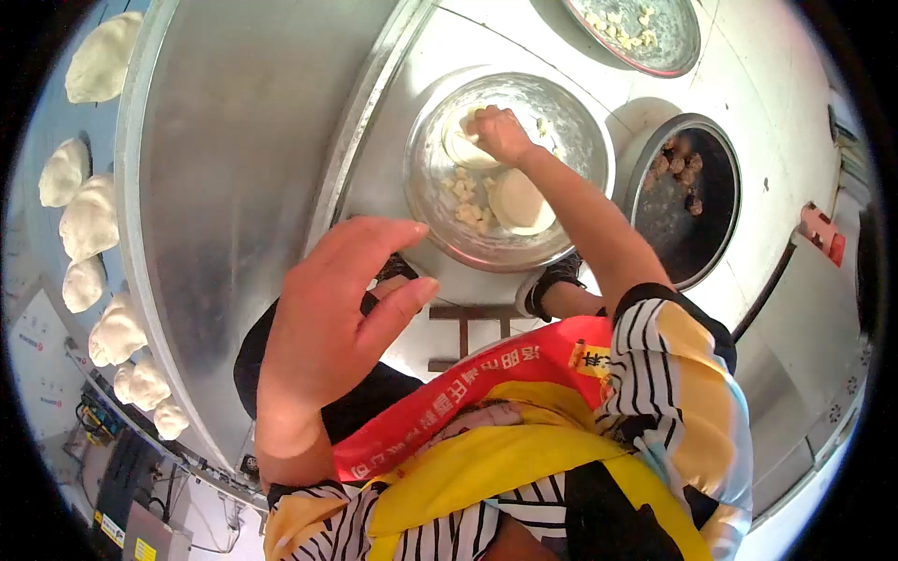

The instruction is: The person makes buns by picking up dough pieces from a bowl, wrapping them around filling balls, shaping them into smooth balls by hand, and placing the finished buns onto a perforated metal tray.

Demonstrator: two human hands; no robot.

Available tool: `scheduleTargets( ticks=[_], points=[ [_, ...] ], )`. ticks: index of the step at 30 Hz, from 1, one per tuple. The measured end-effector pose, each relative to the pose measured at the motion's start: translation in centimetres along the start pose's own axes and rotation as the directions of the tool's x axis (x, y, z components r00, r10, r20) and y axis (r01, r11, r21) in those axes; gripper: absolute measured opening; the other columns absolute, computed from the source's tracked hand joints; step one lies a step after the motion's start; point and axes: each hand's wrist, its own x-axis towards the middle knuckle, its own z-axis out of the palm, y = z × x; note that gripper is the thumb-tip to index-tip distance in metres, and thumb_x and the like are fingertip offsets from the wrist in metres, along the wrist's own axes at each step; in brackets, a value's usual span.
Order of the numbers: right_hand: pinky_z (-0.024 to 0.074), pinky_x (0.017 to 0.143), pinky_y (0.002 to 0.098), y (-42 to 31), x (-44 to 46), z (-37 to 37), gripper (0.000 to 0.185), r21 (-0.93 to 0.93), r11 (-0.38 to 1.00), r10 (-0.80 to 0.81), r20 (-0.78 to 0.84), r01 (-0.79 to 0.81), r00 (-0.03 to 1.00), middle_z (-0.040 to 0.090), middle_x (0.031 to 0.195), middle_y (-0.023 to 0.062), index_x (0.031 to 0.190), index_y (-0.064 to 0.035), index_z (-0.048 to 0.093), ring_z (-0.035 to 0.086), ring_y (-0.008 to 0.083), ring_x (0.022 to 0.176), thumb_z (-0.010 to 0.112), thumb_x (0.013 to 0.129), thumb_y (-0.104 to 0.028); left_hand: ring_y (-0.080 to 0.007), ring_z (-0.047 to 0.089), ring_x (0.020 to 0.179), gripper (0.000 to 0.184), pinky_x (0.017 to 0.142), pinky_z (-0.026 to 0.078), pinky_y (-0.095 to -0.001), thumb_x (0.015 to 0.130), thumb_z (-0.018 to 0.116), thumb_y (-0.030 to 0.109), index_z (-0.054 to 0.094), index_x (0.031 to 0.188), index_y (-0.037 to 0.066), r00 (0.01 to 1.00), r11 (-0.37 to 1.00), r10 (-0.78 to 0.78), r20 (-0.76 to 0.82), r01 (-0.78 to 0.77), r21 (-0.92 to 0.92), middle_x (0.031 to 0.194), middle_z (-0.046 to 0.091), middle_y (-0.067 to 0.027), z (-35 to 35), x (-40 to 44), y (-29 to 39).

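Note:
A wide metal basin [435, 220] on the floor holds two pale round dough pieces and several small dough bits [472, 213]. My right hand [502, 136] reaches into it, fingers bent down onto the upper round dough piece [460, 142]; its fingertips are hard to make out. The other round dough piece [520, 200] lies lower in the basin, touched by neither hand. Left of the basin and nearer the camera, my left hand [346, 299] hangs in the air, thumb and fingers apart, holding nothing.
A metal table [248, 103] stands at the left, with several dough lumps [91, 217] beyond its edge. A dark pot [664, 224] with brown balls sits right of the basin. Another basin [655, 65] with dough bits is at the top. A shoe [552, 280] is below the basin.

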Motion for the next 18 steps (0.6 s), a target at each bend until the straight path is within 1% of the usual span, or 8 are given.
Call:
scheduleTargets(
  ticks=[2, 3, 4, 7, 10, 13, 16, 18],
  points=[
    [0.0377, 0.091, 0.0455, 1.2, -1.3, -0.4, 0.022, -0.045, 0.974, -0.220, 0.005, 0.220, 0.975, 0.060, 0.101, 0.0062, 0.095, -0.0132, 0.065, 0.054, 0.0241, 0.102, 0.058, 0.074, -0.009, -0.0257, 0.063, 0.094, 0.030, 0.081, 0.047, -0.0317, 0.077, 0.067, 0.010, 0.061, 0.106, 0.003, 1.000, 1.000, -0.010, -0.008, 0.010, -0.007, 0.103, 0.064, -0.0126, -0.1, -0.1, -0.1],
    [0.0377, 0.091, 0.0458, 1.7, -1.8, -0.5, 0.022, -0.068, 0.942, -0.328, 0.015, 0.328, 0.945, 0.059, 0.102, 0.0061, 0.094, -0.0130, 0.066, 0.054, 0.0240, 0.102, 0.058, 0.074, -0.008, -0.0257, 0.063, 0.094, 0.030, 0.081, 0.047, -0.0318, 0.078, 0.067, 0.010, 0.061, 0.106, 0.003, 1.000, 1.000, -0.017, -0.018, 0.016, -0.027, 0.103, 0.064, -0.0127, 0.0, -0.1, -0.1],
    [0.0386, 0.091, 0.0443, 2.0, -2.0, -0.4, 0.021, -0.120, 0.938, -0.317, 0.091, 0.326, 0.944, 0.059, 0.105, 0.0056, 0.094, -0.0120, 0.066, 0.054, 0.0235, 0.102, 0.056, 0.076, -0.008, -0.0258, 0.063, 0.094, 0.030, 0.081, 0.047, -0.0318, 0.078, 0.067, 0.010, 0.061, 0.106, 0.003, 0.999, 0.999, -0.023, -0.024, 0.022, -0.045, 0.103, 0.064, -0.0127, 0.1, -0.2, -0.1],
    [0.0393, 0.090, 0.0419, -0.6, -1.4, -0.6, 0.020, -0.240, 0.955, -0.199, -0.079, 0.175, 0.977, 0.059, 0.100, 0.0062, 0.093, -0.0118, 0.066, 0.055, 0.0234, 0.101, 0.055, 0.077, -0.009, -0.0263, 0.062, 0.094, 0.030, 0.081, 0.047, -0.0316, 0.078, 0.067, 0.010, 0.061, 0.106, 0.003, 1.000, 0.998, -0.018, 0.005, 0.019, -0.063, 0.103, 0.064, -0.0130, 0.3, 0.1, -0.1],
    [0.0401, 0.087, 0.0403, -1.5, 1.0, 1.7, 0.015, -0.321, 0.943, -0.112, -0.039, 0.094, 0.993, 0.059, 0.093, 0.0054, 0.088, -0.0125, 0.065, 0.056, 0.0217, 0.099, 0.054, 0.078, -0.011, -0.0271, 0.062, 0.094, 0.030, 0.081, 0.047, -0.0315, 0.078, 0.067, 0.011, 0.061, 0.107, 0.003, 1.000, 1.000, -0.006, 0.024, 0.006, 0.015, 0.103, 0.064, -0.0131, 0.4, 0.4, 0.0],
    [0.0408, 0.085, 0.0411, -0.9, 0.0, 0.4, 0.010, -0.384, 0.847, -0.364, 0.082, 0.366, 0.928, 0.059, 0.087, 0.0031, 0.082, -0.0131, 0.064, 0.056, 0.0196, 0.099, 0.055, 0.078, -0.011, -0.0270, 0.062, 0.094, 0.030, 0.082, 0.047, -0.0318, 0.079, 0.067, 0.011, 0.061, 0.107, 0.003, 1.000, 1.000, -0.001, 0.029, 0.000, 0.031, 0.103, 0.064, -0.0131, 0.4, 0.4, -0.2],
    [0.0413, 0.083, 0.0409, 1.9, -5.0, -1.9, 0.007, -0.321, 0.765, -0.506, 0.237, 0.558, 0.829, 0.057, 0.083, 0.0006, 0.078, -0.0125, 0.062, 0.056, 0.0179, 0.097, 0.056, 0.076, -0.013, -0.0263, 0.062, 0.095, 0.030, 0.082, 0.047, -0.0320, 0.079, 0.066, 0.010, 0.061, 0.107, 0.003, 0.999, 0.999, -0.023, 0.031, 0.021, 0.046, 0.103, 0.064, -0.0128, 0.4, 0.3, -0.3],
    [0.0406, 0.084, 0.0401, 4.0, -7.9, -3.7, 0.008, -0.354, 0.757, -0.506, 0.215, 0.550, 0.835, 0.055, 0.081, 0.0007, 0.079, -0.0126, 0.063, 0.056, 0.0181, 0.096, 0.056, 0.075, -0.013, -0.0309, 0.060, 0.089, 0.031, 0.077, 0.048, -0.0348, 0.079, 0.069, 0.014, 0.060, 0.106, 0.003, 0.997, 0.995, 0.071, -0.016, -0.069, 0.071, 0.099, 0.063, -0.0142, 0.7, 0.4, -0.7]
  ],
)
